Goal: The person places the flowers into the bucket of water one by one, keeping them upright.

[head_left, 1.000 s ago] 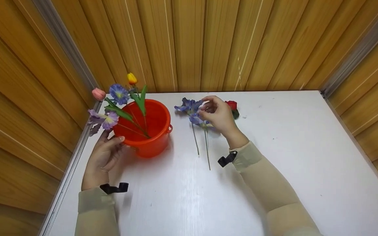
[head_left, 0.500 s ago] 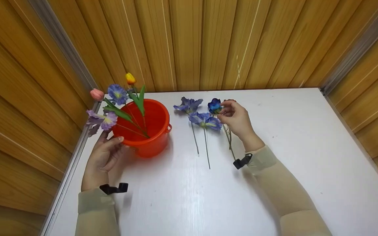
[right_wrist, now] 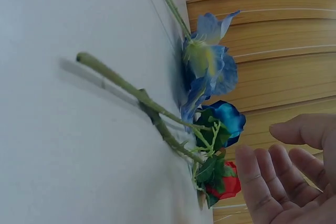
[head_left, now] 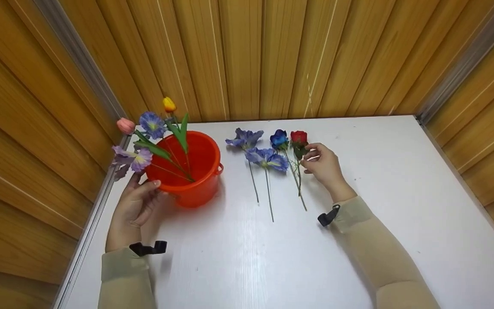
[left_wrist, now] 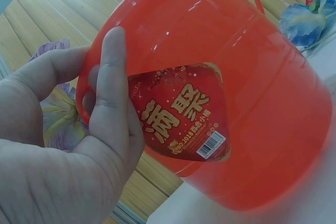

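Note:
My left hand (head_left: 137,210) grips the rim of an orange-red bucket (head_left: 193,195), which stands tilted toward it. In the left wrist view its digits pinch the rim beside the bucket's label (left_wrist: 184,114). A red rose (head_left: 299,137) lies on the table, and my right hand (head_left: 323,168) is beside its leaves, thumb and fingers apart with nothing between them. Left of that rose lies a blue rose (head_left: 278,139). Two blue-purple irises (head_left: 268,159) lie further left. The right wrist view shows the rose stems and the right hand's (right_wrist: 289,182) bent, loose fingers.
Inside the bucket lean a yellow-orange tulip (head_left: 169,104), a pink tulip (head_left: 125,126), a blue iris (head_left: 152,125) and a lilac iris (head_left: 137,159). Wood-patterned panels (head_left: 247,60) enclose the white table (head_left: 238,266) at the back and sides.
My right hand has moved right, from above the irises past the blue rose to the red rose. Both roses are now uncovered. The left hand and bucket have stayed put.

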Demonstrator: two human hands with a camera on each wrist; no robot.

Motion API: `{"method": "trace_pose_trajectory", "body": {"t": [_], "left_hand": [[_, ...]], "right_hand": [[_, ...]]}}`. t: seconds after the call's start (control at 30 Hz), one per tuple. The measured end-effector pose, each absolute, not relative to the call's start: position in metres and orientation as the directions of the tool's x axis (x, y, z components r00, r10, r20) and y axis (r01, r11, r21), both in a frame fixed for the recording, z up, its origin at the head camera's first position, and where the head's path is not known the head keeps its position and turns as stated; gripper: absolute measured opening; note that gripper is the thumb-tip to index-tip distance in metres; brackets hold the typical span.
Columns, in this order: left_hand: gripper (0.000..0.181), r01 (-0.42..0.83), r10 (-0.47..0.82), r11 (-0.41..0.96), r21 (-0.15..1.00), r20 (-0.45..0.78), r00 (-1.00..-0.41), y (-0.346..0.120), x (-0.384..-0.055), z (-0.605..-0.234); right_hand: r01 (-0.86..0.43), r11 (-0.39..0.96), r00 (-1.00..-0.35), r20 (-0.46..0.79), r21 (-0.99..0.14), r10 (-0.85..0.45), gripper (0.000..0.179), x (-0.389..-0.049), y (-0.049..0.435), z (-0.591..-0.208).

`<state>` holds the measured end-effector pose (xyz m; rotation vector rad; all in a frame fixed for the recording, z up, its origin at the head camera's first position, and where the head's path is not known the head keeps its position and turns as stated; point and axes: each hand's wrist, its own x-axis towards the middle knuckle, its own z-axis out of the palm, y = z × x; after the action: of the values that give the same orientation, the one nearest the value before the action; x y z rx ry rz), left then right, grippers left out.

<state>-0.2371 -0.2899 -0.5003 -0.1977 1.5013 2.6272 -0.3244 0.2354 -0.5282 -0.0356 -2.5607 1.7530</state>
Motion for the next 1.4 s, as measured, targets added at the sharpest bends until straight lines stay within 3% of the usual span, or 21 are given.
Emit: {"method": "trace_pose_trajectory", "body": {"t": [0.4,0.77,1.17,1.4], "left_hand": [[0.074,-0.159,0.042,-0.484,0.86,-0.158,-0.986,-0.291,-0.236,-0.499],[0.07,-0.156,0.049,-0.487,0.859,-0.152,-0.987,-0.291,-0.235,-0.5],[0.067,-0.141,0.034,-0.492,0.859,-0.142,-0.989,-0.29,-0.237,-0.5],[0.068,-0.142,0.034,-0.493,0.858,-0.145,-0.989,-0.289,-0.237,-0.501]], "right_hand": [[0.143,0.47,-0.988,-0.156,-0.871,0.013,0.062,-0.342,0.237,-0.542],[0.178,0.522,-0.98,-0.196,-0.834,0.021,0.064,-0.351,0.23,-0.545],[0.279,0.555,-0.952,-0.3,-0.784,0.055,0.053,-0.356,0.234,-0.536],[0.263,0.585,-0.955,-0.292,-0.767,0.047,0.046,-0.358,0.239,-0.537]]}}
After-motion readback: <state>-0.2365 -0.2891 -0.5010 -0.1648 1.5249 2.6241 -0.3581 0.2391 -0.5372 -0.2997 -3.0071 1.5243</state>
